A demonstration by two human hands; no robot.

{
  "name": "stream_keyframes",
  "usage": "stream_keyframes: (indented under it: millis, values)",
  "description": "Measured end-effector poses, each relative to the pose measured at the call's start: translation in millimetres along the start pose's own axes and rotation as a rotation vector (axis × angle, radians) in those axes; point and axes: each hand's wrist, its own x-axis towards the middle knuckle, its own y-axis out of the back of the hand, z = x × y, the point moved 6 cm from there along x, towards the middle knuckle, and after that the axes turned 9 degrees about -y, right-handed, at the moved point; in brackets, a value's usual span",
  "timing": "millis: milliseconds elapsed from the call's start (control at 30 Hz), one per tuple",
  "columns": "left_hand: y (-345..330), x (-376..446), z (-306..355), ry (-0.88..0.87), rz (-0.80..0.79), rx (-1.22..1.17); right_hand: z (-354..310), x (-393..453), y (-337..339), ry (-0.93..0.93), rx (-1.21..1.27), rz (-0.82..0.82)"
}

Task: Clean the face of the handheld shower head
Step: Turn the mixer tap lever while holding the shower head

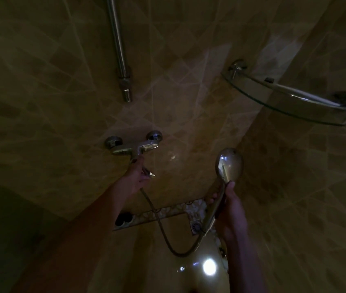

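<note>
In a dim tiled shower, my right hand [229, 210] grips the handle of the chrome handheld shower head [229, 163], held upright; its shiny round back is toward me and its face is hidden. A metal hose [163, 235] loops down from the handle and up to the wall mixer tap [134, 144]. My left hand [135, 176] reaches up to the mixer, with fingers curled around its lever just below the tap body.
A vertical chrome riser pipe [118, 45] runs down the wall above the tap. A glass corner shelf [290, 98] with a metal rail sticks out at upper right. A floor drain [195, 226] and a decorative tile border lie below. Light glares off the floor.
</note>
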Motion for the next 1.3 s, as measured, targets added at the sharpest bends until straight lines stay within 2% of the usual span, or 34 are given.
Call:
stream_keyframes:
  millis: [200,767,1300]
  values:
    - [-0.2,-5.5,0.9,-0.008,-0.008,0.002,1.5,-3.1,11.1,-0.005,-0.012,0.052]
    - [-0.7,-6.9,1.3,-0.002,-0.051,-0.004,-6.2,-11.5,1.8,0.03,-0.003,-0.005]
    - [2.3,0.8,-3.0,0.005,-0.065,-0.012,-5.9,-5.9,3.3,-0.005,-0.047,0.02]
